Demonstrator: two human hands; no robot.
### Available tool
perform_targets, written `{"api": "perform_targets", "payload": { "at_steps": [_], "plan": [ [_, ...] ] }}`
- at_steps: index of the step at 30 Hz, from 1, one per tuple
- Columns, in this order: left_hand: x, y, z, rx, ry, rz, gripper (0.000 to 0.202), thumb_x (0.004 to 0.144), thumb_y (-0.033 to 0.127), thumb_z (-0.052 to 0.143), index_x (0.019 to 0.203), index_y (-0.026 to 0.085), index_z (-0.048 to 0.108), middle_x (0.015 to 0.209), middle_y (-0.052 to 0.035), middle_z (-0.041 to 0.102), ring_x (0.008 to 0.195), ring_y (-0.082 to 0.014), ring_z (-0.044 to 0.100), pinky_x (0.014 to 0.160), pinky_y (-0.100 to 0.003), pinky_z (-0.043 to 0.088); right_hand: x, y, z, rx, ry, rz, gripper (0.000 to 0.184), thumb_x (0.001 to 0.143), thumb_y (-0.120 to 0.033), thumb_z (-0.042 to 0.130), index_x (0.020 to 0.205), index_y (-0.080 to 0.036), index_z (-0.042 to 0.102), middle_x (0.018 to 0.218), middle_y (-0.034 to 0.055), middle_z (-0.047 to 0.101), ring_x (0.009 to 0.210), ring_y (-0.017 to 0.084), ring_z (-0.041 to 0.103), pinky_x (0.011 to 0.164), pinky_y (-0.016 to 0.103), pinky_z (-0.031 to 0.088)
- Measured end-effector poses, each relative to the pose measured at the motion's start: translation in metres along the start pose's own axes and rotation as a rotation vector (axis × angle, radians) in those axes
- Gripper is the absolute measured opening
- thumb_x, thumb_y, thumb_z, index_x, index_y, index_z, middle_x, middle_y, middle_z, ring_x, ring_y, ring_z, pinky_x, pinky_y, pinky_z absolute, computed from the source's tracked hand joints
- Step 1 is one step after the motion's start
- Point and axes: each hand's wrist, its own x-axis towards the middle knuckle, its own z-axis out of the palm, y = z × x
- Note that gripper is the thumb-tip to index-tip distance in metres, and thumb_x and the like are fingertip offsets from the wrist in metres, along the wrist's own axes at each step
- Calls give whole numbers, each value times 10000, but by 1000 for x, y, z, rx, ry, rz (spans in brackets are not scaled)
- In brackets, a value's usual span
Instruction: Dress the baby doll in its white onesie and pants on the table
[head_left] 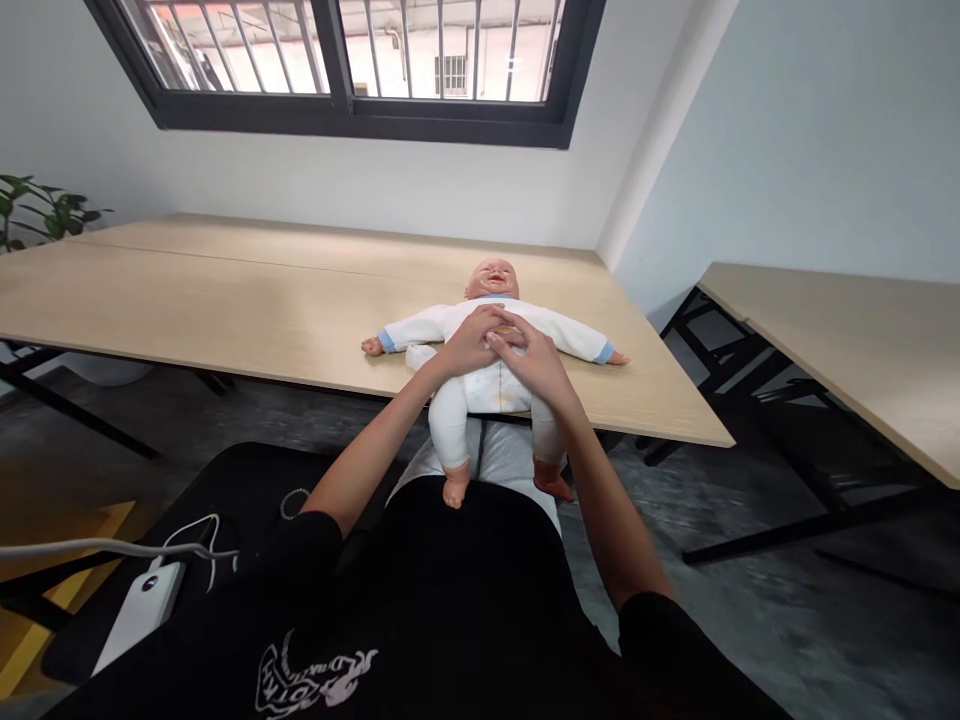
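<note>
A baby doll [495,340] lies on its back on a light wood table [225,300], dressed in a white long-sleeved suit [499,385] with blue cuffs. Its bare legs hang over the near table edge, towards me. My left hand [469,342] and my right hand [531,360] both rest on the front of the suit at the doll's chest, their fingers meeting. I cannot tell whether they grip the cloth. A small white cloth [420,355] lies by the doll's arm, just left of my left hand.
A second wood table [840,350] on black metal legs stands at the right. A potted plant [45,210] shows at the far left, below a barred window [345,60]. A white device [142,610] with a cable [112,548] lies on a black surface at lower left.
</note>
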Motion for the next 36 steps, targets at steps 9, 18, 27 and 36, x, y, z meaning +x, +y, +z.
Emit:
{"api": "perform_targets", "payload": {
  "at_steps": [9, 18, 27, 36],
  "plan": [
    [-67, -25, -31, 194, 251, -549, 95, 955, 204, 506, 951, 201, 601, 1078, -114, 693, 1111, -286, 612, 1091, -482, 477, -9, 0, 2, -78, 9, -75, 381, 949, -259, 677, 1326, -215, 705, 1242, 59, 757, 1276, 253, 686, 1169, 450, 515],
    [-74, -5, -28, 488, -76, -609, 101, 975, 199, 490, 972, 196, 591, 1113, -169, 631, 1155, -362, 507, 993, -490, 437, -12, 0, 5, -69, 27, -47, 281, 946, -255, 684, 1214, -218, 756, 1287, 48, 740, 1270, 235, 688, 1173, 414, 514],
    [-92, -8, -45, 379, -69, -677, 85, 877, 249, 656, 916, 201, 597, 1083, -125, 602, 1190, -357, 495, 1084, -496, 434, -12, 4, 6, -87, 56, -59, 264, 956, -262, 688, 1196, -191, 772, 1276, 60, 745, 1272, 252, 682, 1190, 424, 491],
    [-112, -14, -68, 119, -125, -522, 345, 916, 281, 584, 1233, 226, 709, 1350, -85, 667, 1373, -298, 485, 1252, -474, 334, -12, 5, 6, -103, 61, -61, 240, 952, -286, 690, 1169, -228, 776, 1254, 36, 754, 1249, 246, 695, 1166, 442, 510]
  ]
}}
